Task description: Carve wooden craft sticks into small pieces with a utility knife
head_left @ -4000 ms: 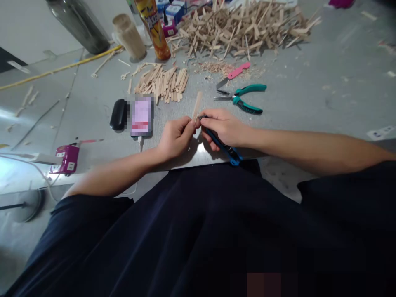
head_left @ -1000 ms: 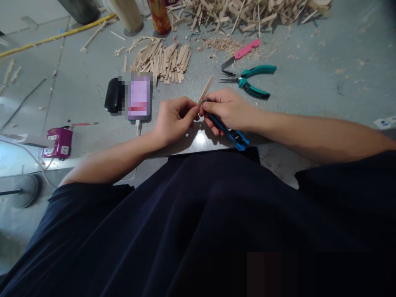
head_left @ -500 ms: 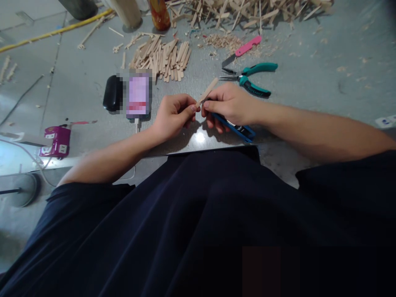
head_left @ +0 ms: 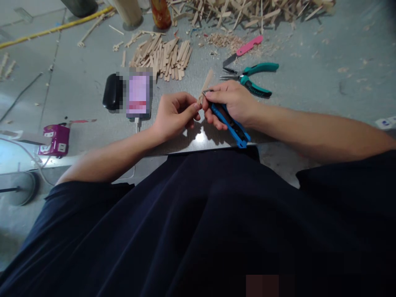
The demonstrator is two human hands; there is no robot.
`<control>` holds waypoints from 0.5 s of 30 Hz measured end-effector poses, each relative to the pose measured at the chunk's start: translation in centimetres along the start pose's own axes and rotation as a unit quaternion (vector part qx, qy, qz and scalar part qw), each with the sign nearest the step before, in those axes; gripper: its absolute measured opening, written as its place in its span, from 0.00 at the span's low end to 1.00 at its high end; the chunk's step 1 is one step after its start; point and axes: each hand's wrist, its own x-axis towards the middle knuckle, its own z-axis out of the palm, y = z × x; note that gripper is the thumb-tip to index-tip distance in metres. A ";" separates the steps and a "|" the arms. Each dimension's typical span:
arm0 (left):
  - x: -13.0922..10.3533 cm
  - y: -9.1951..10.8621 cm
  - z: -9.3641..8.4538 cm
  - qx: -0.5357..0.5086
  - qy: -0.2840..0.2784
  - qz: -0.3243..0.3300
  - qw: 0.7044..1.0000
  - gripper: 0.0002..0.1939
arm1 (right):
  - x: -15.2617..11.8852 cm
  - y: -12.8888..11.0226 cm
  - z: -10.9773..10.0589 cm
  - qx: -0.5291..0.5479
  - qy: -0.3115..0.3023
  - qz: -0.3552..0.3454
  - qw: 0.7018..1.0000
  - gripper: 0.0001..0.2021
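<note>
Near the table's front edge, my left hand (head_left: 176, 115) pinches the lower end of a flat wooden stick (head_left: 207, 81), which points up and slightly right. My right hand (head_left: 230, 103) is wrapped round a blue-and-black utility knife (head_left: 230, 126). Its blade tip touches or lies very close to the stick, just above my left fingertips; exact contact cannot be made out. The knife's rear end points down toward the table edge. Beyond my right hand lie green-handled pliers (head_left: 256, 86), jaws apart, and a pink folding knife (head_left: 249, 46) with its blade out.
A pile of flat sticks (head_left: 168, 60) lies behind my left hand, beside a phone (head_left: 138, 95) on a cable and a black case (head_left: 113, 92). Farther back are shavings (head_left: 225, 41), a heap of cut sticks (head_left: 241, 12) and bottles. A purple adapter (head_left: 57, 140) sits left.
The stick has tilted more upright. My right hand has turned the utility knife, so its rear end has swung down and left and more of its body shows.
</note>
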 end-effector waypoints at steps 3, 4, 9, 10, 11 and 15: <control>0.1 0.4 0.1 -0.011 0.005 -0.004 1.000 0.35 | -0.2 -0.7 0.2 -0.007 -0.001 0.013 1.000 0.21; 0.1 0.5 0.1 -0.014 0.004 -0.007 1.000 0.35 | -0.3 -0.9 0.3 -0.014 -0.003 0.019 1.000 0.21; 0.1 0.4 0.0 -0.018 0.005 -0.017 1.000 0.33 | -0.1 -1.0 0.5 -0.048 -0.013 0.049 0.998 0.22; 0.1 0.3 0.0 -0.016 0.003 -0.021 1.000 0.31 | -0.1 -0.9 0.5 -0.050 -0.006 0.053 0.997 0.22; 0.2 0.3 0.0 -0.014 0.002 -0.027 1.000 0.30 | 0.0 -0.9 0.5 -0.050 0.005 0.053 0.997 0.21; 0.2 0.3 0.0 -0.006 0.011 -0.063 0.998 0.20 | 0.1 -0.8 0.4 -0.040 0.071 0.025 0.996 0.22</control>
